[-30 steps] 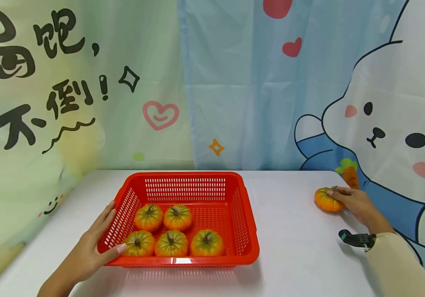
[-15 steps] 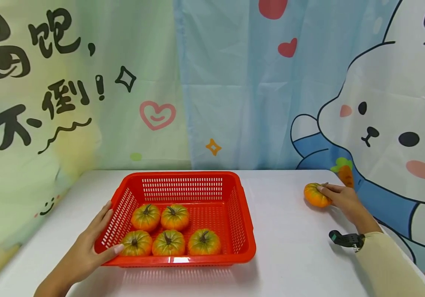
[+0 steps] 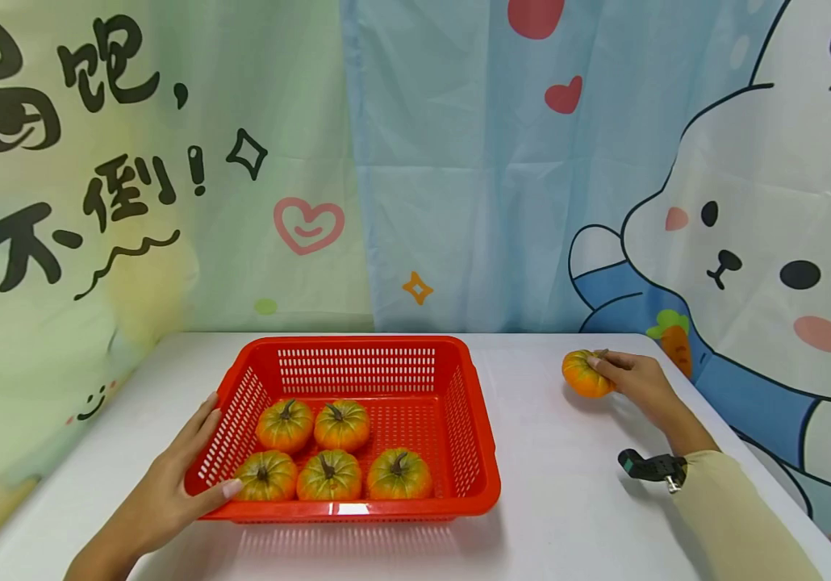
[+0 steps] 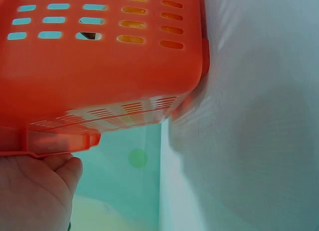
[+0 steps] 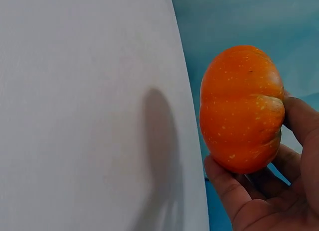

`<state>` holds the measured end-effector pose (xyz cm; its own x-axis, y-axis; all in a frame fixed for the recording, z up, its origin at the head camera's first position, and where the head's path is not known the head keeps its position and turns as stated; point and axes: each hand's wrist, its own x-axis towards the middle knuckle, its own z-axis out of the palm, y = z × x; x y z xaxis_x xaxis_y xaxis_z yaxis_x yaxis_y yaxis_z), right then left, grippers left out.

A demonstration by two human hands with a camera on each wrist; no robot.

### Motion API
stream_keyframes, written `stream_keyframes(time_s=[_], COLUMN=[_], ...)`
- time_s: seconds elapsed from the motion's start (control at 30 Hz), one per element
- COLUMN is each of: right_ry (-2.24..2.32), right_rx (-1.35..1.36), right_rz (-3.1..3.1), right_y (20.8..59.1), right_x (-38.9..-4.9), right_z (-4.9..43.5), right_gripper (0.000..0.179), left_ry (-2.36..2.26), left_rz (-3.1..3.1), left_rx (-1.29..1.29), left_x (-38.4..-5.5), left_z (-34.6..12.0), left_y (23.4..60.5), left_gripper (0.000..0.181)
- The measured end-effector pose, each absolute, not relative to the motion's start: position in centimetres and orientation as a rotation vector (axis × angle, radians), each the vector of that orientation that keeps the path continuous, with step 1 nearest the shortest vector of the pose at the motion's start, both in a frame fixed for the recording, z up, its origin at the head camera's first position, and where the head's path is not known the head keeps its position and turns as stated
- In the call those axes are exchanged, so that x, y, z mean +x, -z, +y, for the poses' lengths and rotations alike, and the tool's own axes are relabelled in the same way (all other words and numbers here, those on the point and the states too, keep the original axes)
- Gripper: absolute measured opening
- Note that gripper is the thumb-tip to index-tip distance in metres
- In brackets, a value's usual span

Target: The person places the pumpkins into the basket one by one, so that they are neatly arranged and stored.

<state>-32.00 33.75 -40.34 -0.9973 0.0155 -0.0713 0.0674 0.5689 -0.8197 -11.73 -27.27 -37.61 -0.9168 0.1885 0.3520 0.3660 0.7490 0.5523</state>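
In the head view my right hand (image 3: 644, 387) grips a small orange pumpkin (image 3: 586, 374) above the right side of the table. The right wrist view shows the pumpkin's ribbed orange underside (image 5: 241, 109), with thumb and fingers around its edge and its shadow on the white surface. My left hand (image 3: 161, 484) rests at the near left corner of a red plastic basket (image 3: 415, 510), its fingers extended along the left rim and its thumb over the front rim. Inside the basket sit several similar pumpkins (image 3: 329, 476); its right part shows bare floor (image 3: 415, 424).
The basket stands on a white table (image 3: 546, 484), whose far edge meets a printed curtain (image 3: 430, 161). A black wrist-camera mount (image 3: 651, 466) sticks out from the right sleeve (image 3: 735, 516).
My right hand has moved left toward the basket, carrying the pumpkin and raising it slightly. My left hand has stayed at the basket's corner, and the view has shifted a little.
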Motion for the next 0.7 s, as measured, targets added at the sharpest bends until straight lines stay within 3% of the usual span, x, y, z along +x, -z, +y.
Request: stream_keyframes(time_s=[0.7], right_ry=[1.432], right_rx=[-0.195], right_rz=[2.755], right_y=[36.4], right_x=[-31.9], right_z=[27.0], right_gripper=[0.071], left_ry=[0.928], left_rz=[-2.685], left_rx=[-0.426], left_x=[-11.6], left_z=[-27.2], left_y=[37.4], left_gripper=[0.091])
